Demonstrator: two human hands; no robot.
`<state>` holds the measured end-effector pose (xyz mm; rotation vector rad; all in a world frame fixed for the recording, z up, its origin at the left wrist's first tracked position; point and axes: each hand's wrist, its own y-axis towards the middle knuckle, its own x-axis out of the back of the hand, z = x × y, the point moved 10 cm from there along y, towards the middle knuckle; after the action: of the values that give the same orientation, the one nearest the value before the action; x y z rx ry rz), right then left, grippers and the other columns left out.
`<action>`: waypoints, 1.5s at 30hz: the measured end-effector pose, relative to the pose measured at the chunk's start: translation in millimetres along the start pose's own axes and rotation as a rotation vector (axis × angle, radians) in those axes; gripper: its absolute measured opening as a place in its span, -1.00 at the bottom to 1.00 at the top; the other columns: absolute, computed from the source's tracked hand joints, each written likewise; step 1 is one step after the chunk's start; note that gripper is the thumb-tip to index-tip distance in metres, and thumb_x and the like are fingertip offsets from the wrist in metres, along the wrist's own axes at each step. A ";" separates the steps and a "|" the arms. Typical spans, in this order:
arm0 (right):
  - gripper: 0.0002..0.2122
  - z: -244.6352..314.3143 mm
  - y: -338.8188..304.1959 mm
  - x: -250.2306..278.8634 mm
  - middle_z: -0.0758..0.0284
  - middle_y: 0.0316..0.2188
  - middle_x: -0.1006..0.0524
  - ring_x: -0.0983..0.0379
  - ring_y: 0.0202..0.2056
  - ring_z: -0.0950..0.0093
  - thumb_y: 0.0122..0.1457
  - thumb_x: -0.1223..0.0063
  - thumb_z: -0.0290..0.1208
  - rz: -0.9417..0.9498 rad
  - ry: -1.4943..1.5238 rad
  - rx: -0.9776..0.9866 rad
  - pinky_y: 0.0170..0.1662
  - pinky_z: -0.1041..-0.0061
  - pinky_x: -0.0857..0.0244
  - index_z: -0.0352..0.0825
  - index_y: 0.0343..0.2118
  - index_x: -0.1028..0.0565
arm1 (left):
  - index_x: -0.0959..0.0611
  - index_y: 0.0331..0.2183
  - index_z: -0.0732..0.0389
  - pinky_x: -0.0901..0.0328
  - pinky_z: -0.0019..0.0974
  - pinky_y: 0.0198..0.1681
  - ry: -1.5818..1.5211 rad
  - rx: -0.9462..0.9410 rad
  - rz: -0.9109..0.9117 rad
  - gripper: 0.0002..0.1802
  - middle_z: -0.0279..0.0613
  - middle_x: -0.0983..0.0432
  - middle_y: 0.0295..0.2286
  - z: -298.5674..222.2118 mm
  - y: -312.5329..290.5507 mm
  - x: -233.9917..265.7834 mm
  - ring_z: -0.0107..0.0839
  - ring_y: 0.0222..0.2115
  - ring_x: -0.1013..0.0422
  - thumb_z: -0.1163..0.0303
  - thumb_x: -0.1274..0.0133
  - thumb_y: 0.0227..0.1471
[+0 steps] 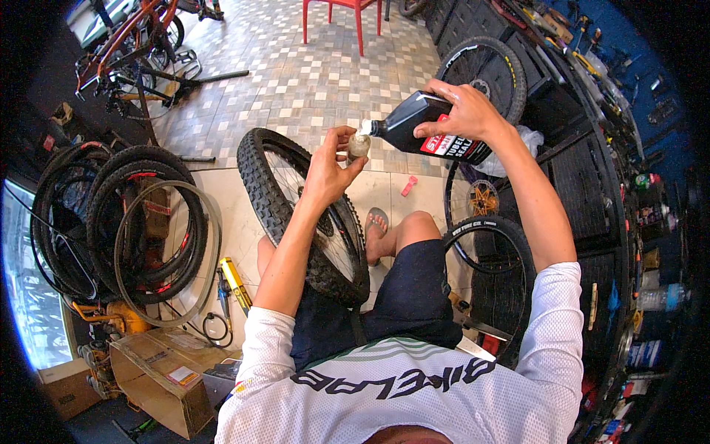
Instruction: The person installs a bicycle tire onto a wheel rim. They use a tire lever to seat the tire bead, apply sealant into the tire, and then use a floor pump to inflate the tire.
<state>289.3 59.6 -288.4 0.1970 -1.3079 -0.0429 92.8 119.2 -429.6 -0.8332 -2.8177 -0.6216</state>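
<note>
My right hand [467, 111] grips a black sealant bottle [407, 126] with a red and white label, tipped on its side so its neck points left. The bottle's whitish mouth meets the top of a small clear container [359, 148], which looks smeared with pale liquid. Fingers and thumb of my left hand [333, 166] are closed around that container. Below my left hand a bicycle wheel with a knobby black tire [262, 185] stands tilted, its lower end at my lap between my legs. How much liquid is flowing is too small to tell.
Several tires [144, 222] lean together at the left, above an open cardboard box [159, 377]. A yellow pump-like tube [235, 281] lies near my left leg. More wheels [484, 74] rest against dark drawers at the right. A pink strip [409, 185] lies on the floor near my foot.
</note>
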 end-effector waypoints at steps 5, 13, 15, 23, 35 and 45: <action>-0.34 -5.8 6.0 2.0 0.10 -0.46 -0.59 -0.56 -0.36 0.07 -0.23 -0.34 0.32 -0.007 -0.010 0.002 -0.27 0.20 -0.39 -0.25 -0.32 -0.52 | -0.42 0.03 0.18 -0.44 -0.21 -0.14 0.004 -0.023 -0.008 -0.39 -0.10 -0.53 -0.11 -1.3 7.4 1.2 -0.26 -0.12 -0.50 0.46 -0.31 -0.06; -0.34 -1.3 5.5 4.5 0.11 -0.46 -0.59 -0.56 -0.37 0.08 -0.22 -0.34 0.32 -0.034 -0.007 0.026 -0.27 0.21 -0.40 -0.27 -0.33 -0.51 | -0.44 0.03 0.17 -0.45 -0.26 -0.14 -0.002 -0.022 -0.016 -0.39 -0.15 -0.52 -0.10 -1.2 7.2 1.4 -0.33 -0.14 -0.50 0.50 -0.31 -0.08; -0.34 -1.6 6.0 4.1 0.11 -0.46 -0.59 -0.56 -0.37 0.07 -0.22 -0.35 0.32 -0.026 -0.010 0.018 -0.27 0.21 -0.40 -0.27 -0.33 -0.51 | -0.45 0.03 0.17 -0.45 -0.26 -0.14 -0.001 -0.020 -0.014 -0.39 -0.15 -0.52 -0.10 -0.3 7.3 1.5 -0.33 -0.14 -0.50 0.50 -0.31 -0.08; -0.36 -2.8 6.6 2.4 0.14 -0.44 -0.61 -0.58 -0.36 0.12 -0.23 -0.39 0.26 -0.015 -0.016 0.008 -0.25 0.25 -0.41 -0.27 -0.30 -0.52 | -0.46 0.02 0.17 -0.45 -0.27 -0.15 0.014 -0.019 -0.029 -0.38 -0.15 -0.53 -0.10 -2.1 7.1 2.9 -0.35 -0.16 -0.50 0.49 -0.32 -0.10; -0.32 -2.1 7.7 2.4 0.10 -0.43 -0.61 -0.57 -0.33 0.08 -0.24 -0.35 0.32 -0.002 -0.004 -0.001 -0.23 0.22 -0.41 -0.25 -0.28 -0.54 | -0.45 0.02 0.17 -0.46 -0.25 -0.16 0.020 -0.024 -0.032 -0.40 -0.13 -0.55 -0.14 -3.0 6.6 4.0 -0.33 -0.16 -0.52 0.48 -0.31 -0.09; -0.32 -5.1 8.9 1.2 0.09 -0.48 -0.58 -0.55 -0.37 0.05 -0.25 -0.35 0.34 -0.005 -0.010 0.000 -0.27 0.18 -0.39 -0.26 -0.31 -0.53 | -0.45 0.02 0.18 -0.46 -0.25 -0.17 0.029 -0.022 -0.028 -0.38 -0.12 -0.53 -0.11 -5.1 7.0 4.0 -0.32 -0.16 -0.51 0.48 -0.33 -0.10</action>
<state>293.8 68.7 -287.1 0.2002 -1.3172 -0.0478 93.4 124.3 -421.6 -0.7833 -2.8064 -0.6644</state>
